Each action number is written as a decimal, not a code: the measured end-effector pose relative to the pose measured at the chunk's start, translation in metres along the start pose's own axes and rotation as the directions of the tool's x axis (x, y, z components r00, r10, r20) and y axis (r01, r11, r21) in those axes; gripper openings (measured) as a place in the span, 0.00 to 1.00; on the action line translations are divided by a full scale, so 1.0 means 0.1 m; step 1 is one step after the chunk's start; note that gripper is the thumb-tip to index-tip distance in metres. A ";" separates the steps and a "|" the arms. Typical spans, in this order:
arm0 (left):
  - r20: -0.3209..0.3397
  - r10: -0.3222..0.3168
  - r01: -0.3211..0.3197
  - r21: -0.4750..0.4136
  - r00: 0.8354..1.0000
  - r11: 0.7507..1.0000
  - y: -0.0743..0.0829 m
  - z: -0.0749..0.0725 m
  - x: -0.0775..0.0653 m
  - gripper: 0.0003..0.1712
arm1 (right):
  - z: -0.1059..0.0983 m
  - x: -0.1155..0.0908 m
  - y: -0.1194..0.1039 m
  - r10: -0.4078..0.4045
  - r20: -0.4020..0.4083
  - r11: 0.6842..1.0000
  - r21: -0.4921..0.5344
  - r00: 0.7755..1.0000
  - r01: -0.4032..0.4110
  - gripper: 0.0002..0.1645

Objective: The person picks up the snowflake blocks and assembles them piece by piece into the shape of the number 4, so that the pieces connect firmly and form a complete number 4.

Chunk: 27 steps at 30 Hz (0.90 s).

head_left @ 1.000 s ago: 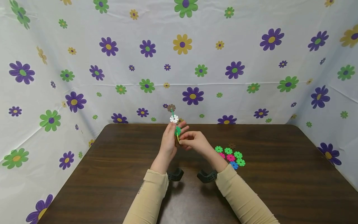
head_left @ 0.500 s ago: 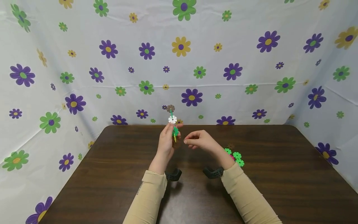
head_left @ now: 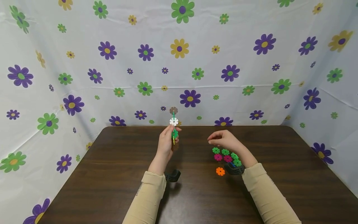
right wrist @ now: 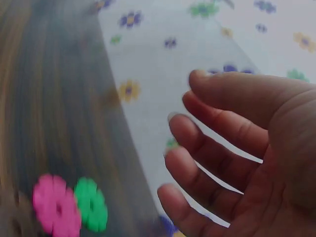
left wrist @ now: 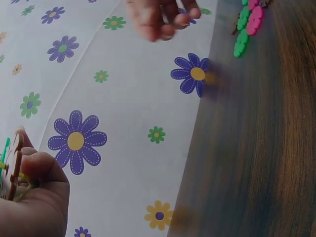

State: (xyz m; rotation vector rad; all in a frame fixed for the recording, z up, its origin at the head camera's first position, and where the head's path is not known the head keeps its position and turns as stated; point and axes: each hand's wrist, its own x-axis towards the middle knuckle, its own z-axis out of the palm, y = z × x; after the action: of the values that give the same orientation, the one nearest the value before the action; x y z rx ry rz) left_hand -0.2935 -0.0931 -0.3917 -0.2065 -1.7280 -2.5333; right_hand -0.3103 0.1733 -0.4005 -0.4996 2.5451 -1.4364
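In the head view my left hand [head_left: 165, 143] holds up a chain of interlocked notched plastic discs. A brown disc [head_left: 173, 110] tops it, with a white disc [head_left: 174, 121] below, a green disc [head_left: 175, 134] beside the fingers and a yellow disc [head_left: 173, 140] edge-on at the bottom. The left wrist view catches a brown disc [left wrist: 13, 165] of the chain at the thumb. My right hand [head_left: 227, 141] hovers over the loose discs, holding nothing; its fingers [right wrist: 182, 131] are apart and loosely bent in the right wrist view.
Under and in front of the right hand lie several loose discs: green [head_left: 216, 150], pink [head_left: 218, 157], a partly hidden blue one and an orange disc [head_left: 220, 171]. They rest on a dark wooden table [head_left: 117, 186]. A flowered white cloth [head_left: 126, 56] hangs behind and at both sides.
My right hand has let go of the chain's lower end and moved right, to above the loose discs. The left hand stays nearly in place with the chain. The orange disc has come into view.
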 end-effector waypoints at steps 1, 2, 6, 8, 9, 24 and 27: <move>0.000 0.001 -0.001 0.005 1.000 1.000 0.00 -0.01 0.00 0.22 | -0.02 -0.01 0.05 -0.003 -0.004 1.000 -0.029 1.000 0.003 0.17; -0.002 -0.002 0.002 0.011 1.000 1.000 0.00 -0.01 -0.01 0.22 | -0.03 -0.01 0.10 -0.001 -0.011 0.998 -0.061 1.000 0.000 0.17; -0.008 -0.026 0.027 0.029 1.000 0.999 -0.02 -0.04 -0.03 0.21 | -0.04 -0.01 0.31 0.039 -0.011 0.985 -0.168 0.999 -0.040 0.17; -0.016 -0.040 0.040 0.036 0.999 0.999 -0.03 -0.05 -0.04 0.20 | -0.03 -0.01 0.37 0.049 0.008 0.970 -0.238 0.999 -0.045 0.19; -0.017 -0.037 0.038 0.035 0.999 0.999 -0.03 -0.05 -0.05 0.20 | -0.02 -0.01 0.39 0.054 0.014 0.963 -0.266 0.998 -0.049 0.19; -0.033 0.003 -0.002 0.043 0.999 0.999 0.00 -0.04 -0.02 0.18 | -0.03 0.01 0.47 0.029 0.006 0.912 -0.410 1.000 -0.024 0.15; -0.034 0.003 -0.001 0.045 0.999 0.999 0.01 -0.05 -0.01 0.18 | -0.02 0.02 0.49 0.018 0.010 0.913 -0.408 1.000 -0.013 0.14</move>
State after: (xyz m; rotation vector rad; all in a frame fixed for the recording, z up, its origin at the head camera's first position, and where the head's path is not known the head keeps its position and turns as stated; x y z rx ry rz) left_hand -0.2927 -0.0976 -0.3930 -0.1616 -1.7698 -2.4782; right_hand -0.3230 0.1973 -0.4419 -0.5415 2.8367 -0.8833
